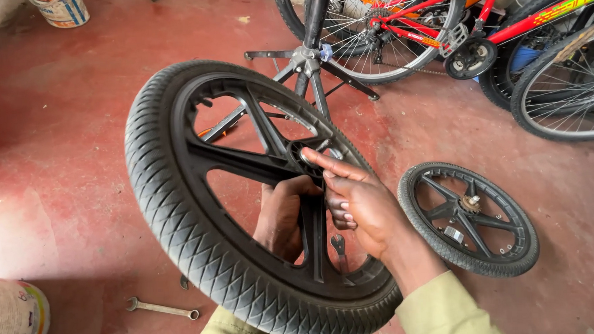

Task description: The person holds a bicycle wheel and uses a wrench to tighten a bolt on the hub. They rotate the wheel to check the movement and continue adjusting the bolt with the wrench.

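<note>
Black wheel (199, 211) tilted before you, left hand (282, 218) clamped on a spoke behind, right hand (365, 204) nearer, forefinger out on hub (308, 161).

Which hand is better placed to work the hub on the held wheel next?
Probably the right hand: its forefinger already lies on the hub of the black wheel. The left hand is behind the spokes, gripping one and holding the wheel up.
</note>
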